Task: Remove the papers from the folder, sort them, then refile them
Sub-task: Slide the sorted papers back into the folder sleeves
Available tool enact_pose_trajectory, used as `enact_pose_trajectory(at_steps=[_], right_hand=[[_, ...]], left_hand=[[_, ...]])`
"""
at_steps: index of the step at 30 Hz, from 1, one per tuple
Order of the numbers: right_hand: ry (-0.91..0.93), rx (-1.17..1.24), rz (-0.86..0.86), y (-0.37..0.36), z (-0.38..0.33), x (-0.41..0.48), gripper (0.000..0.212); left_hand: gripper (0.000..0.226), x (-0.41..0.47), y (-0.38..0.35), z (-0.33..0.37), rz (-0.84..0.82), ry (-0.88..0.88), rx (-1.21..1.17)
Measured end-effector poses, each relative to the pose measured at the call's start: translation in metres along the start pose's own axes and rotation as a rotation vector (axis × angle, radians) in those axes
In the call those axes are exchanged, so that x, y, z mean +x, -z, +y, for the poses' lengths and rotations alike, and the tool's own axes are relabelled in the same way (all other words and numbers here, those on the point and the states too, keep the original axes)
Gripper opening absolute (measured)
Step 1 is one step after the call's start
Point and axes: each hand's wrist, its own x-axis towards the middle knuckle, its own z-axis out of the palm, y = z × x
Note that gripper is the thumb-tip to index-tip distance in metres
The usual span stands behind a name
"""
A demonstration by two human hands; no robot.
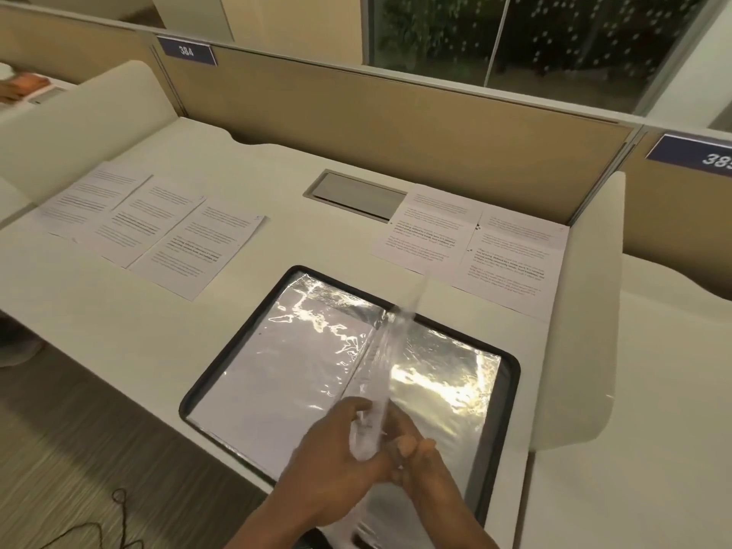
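Note:
An open black-edged folder (pixel 511 374) with shiny clear plastic sleeves lies on the desk near the front edge. One clear sleeve (pixel 390 350) stands on edge above the spine, blurred. My left hand (pixel 336 457) and my right hand (pixel 416 457) meet at the sleeve's near end, fingers curled and pinching it. Three printed papers (pixel 154 227) lie side by side at the left of the desk. Two more printed papers (pixel 471 247) lie at the right, behind the folder.
A grey cable hatch (pixel 356 194) sits in the white desk (pixel 277 164) at the back centre. Tan partition panels with number signs bound the back, cream dividers flank both sides. A black cable (pixel 115 505) lies on the floor at lower left.

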Motion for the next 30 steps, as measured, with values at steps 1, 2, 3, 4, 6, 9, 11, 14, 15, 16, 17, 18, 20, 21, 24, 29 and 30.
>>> enact_pose_trajectory(at_steps=[1, 2, 3, 4, 6, 9, 11, 14, 15, 16, 17, 18, 20, 21, 24, 29, 30], right_hand=[[0.016, -0.014, -0.035, -0.004, -0.002, 0.004, 0.109], [0.035, -0.037, -0.071, -0.008, -0.005, 0.008, 0.110], [0.066, -0.050, -0.105, -0.012, -0.008, 0.011, 0.109], [0.102, -0.062, -0.133, -0.017, -0.011, 0.014, 0.106], [0.155, -0.089, -0.171, -0.028, -0.017, 0.019, 0.100], [0.198, -0.206, -0.214, -0.043, -0.017, 0.035, 0.090], [0.209, -0.335, -0.215, -0.052, -0.016, 0.050, 0.079], [0.184, -0.510, -0.204, -0.061, -0.009, 0.072, 0.071], [0.169, -0.583, -0.201, -0.064, -0.005, 0.079, 0.074], [0.156, -0.668, -0.196, -0.066, -0.001, 0.086, 0.080], [0.144, -0.753, -0.190, -0.068, 0.003, 0.092, 0.086], [0.129, -0.826, -0.177, -0.069, 0.007, 0.097, 0.092], [0.104, -0.943, -0.147, -0.071, 0.011, 0.105, 0.099], [0.101, -0.988, -0.132, -0.072, 0.013, 0.109, 0.098], [0.137, -1.049, -0.056, -0.075, 0.022, 0.119, 0.098], [0.342, -1.180, 0.192, -0.079, 0.052, 0.132, 0.080], [0.370, -1.215, 0.235, -0.081, 0.054, 0.134, 0.074]], left_hand=[[0.080, -0.002, 0.009, 0.003, 0.005, 0.029, -0.019], [0.073, -0.003, 0.018, 0.006, 0.013, 0.047, -0.020], [0.061, -0.004, 0.028, 0.008, 0.027, 0.058, -0.001], [0.043, -0.004, 0.039, 0.010, 0.057, 0.060, 0.030], [0.007, -0.001, 0.065, 0.011, 0.141, 0.092, 0.105], [0.011, 0.013, 0.103, 0.001, 0.255, 0.162, 0.214], [0.012, 0.028, 0.122, -0.012, 0.305, 0.213, 0.297], [0.019, 0.055, 0.143, -0.040, 0.336, 0.303, 0.436], [0.024, 0.064, 0.149, -0.050, 0.331, 0.330, 0.469], [0.030, 0.072, 0.155, -0.060, 0.322, 0.352, 0.494], [0.036, 0.081, 0.159, -0.069, 0.305, 0.378, 0.511], [0.041, 0.089, 0.162, -0.079, 0.288, 0.395, 0.522], [0.045, 0.103, 0.165, -0.095, 0.252, 0.423, 0.537], [0.044, 0.108, 0.165, -0.101, 0.233, 0.439, 0.544], [0.039, 0.126, 0.165, -0.119, 0.188, 0.451, 0.561], [0.033, 0.145, 0.170, -0.120, 0.048, 0.442, 0.619], [0.035, 0.149, 0.173, -0.120, 0.021, 0.439, 0.633]])
